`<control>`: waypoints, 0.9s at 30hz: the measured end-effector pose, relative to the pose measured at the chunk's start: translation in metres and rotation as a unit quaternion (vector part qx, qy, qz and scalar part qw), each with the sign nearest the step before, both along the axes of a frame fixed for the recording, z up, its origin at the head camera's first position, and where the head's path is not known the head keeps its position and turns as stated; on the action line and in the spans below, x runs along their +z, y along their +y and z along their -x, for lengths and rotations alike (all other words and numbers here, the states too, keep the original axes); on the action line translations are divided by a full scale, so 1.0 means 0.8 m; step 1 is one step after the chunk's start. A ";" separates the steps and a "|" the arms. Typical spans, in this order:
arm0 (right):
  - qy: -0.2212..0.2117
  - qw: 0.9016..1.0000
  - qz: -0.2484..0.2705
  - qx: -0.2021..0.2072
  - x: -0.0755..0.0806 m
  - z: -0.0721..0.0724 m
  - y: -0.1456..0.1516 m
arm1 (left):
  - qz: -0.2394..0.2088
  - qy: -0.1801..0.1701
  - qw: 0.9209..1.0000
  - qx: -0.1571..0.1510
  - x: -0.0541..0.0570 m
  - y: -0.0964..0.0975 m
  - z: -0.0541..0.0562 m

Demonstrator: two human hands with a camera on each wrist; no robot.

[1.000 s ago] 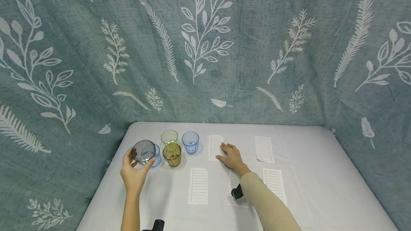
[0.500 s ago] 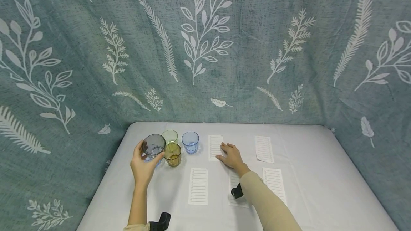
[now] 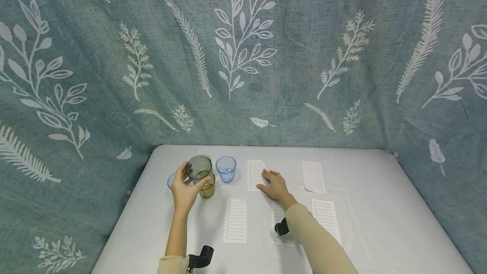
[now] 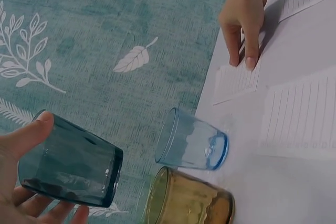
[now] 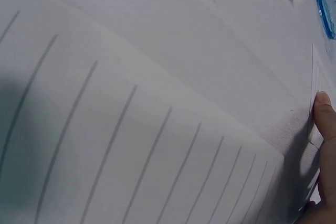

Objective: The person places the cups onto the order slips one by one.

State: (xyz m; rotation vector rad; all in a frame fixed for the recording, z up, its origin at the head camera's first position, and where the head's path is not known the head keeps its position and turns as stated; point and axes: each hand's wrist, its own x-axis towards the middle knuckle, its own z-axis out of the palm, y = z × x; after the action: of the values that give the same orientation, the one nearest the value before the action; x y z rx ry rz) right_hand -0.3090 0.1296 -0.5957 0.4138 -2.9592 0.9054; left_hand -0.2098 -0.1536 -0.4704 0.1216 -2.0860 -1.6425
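My left hand (image 3: 185, 195) grips a smoky grey glass tumbler (image 3: 198, 165) by its side, thumb near the rim, held above the tabletop. In the left wrist view this tumbler (image 4: 73, 161) is tilted and has nothing in it. Behind and below it are an amber glass (image 3: 207, 190) and a green glass, mostly hidden in the head view. One blue glass (image 3: 226, 169) stands just to the right; another blue glass (image 3: 171, 180) is partly covered by my left hand. My right hand (image 3: 274, 185) rests its fingertips on the edge of a lined paper sheet (image 3: 255, 175).
More lined sheets lie on the white table (image 3: 380, 215): a front-left sheet (image 3: 235, 221), a back-right sheet (image 3: 313, 176), a front-right sheet (image 3: 325, 219), and one under my right forearm. A leaf-patterned green curtain (image 3: 289, 96) hangs around the table's back and sides.
My left hand has carried the smoky glass tumbler to the right, from in front of the left blue glass to over the green and amber glasses. My right hand has stayed put.
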 end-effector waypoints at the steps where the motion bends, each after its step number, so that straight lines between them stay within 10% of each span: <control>1: 0.001 1.000 0.005 0.002 0.000 0.000 0.000 | -0.002 0.001 1.000 -0.005 -0.001 0.002 0.001; 17: -0.001 1.000 0.021 -0.008 0.002 0.003 0.002 | -0.027 -0.014 0.996 -0.081 -0.016 0.040 0.039; 27: -0.006 1.000 0.025 -0.011 0.000 0.002 0.002 | -0.055 -0.014 0.988 -0.141 0.010 0.076 0.037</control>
State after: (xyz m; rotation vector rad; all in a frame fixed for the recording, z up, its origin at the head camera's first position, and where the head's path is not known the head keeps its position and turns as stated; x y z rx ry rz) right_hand -0.3108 0.1314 -0.5958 0.3757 -2.9395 0.9802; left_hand -0.2397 -0.0930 -0.4621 -0.1203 -2.1100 -1.9314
